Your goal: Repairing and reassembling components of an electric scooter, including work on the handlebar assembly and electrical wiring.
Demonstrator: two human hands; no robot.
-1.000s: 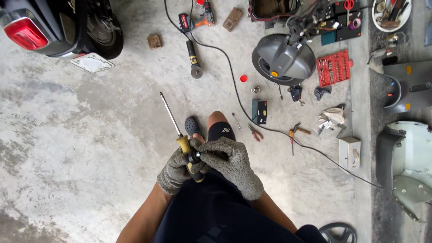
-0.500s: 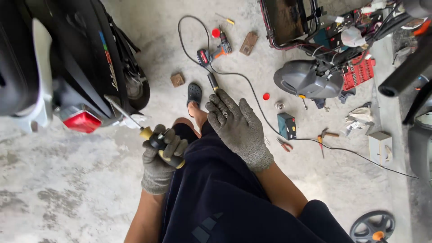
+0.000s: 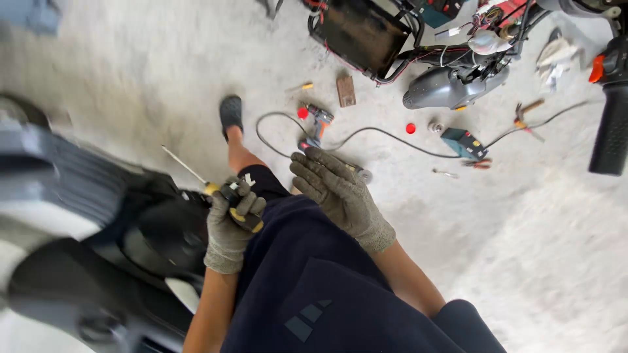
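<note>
- Gripping a screwdriver (image 3: 216, 191) in the head view, the left hand (image 3: 230, 223) is wearing a grey glove and curling its fingers tight around the black-and-yellow handle.
- The screwdriver's thin shaft is pointing up and to the left from that fist, over the concrete floor (image 3: 131, 85), with its tip lying just above the blurred dark scooter body (image 3: 98, 229).
- The right hand (image 3: 337, 189), also gloved, is lying to the right of the screwdriver, fingers spread and holding nothing, resting against the person's dark shorts (image 3: 307, 274).
- A bare leg is stretching up from the screwdriver handle, ending in a dark sandal (image 3: 231, 114).
- Right of the screwdriver, beyond the open hand, a cordless drill (image 3: 317, 124) is lying beside a looping black cable (image 3: 379, 134).
- Farther right of the screwdriver a red cap (image 3: 410, 128) and a small teal box (image 3: 463, 143) are sitting on the floor.
- Far up and right of the screwdriver, a grey panel (image 3: 451, 85) is lying below a tangle of wires.
</note>
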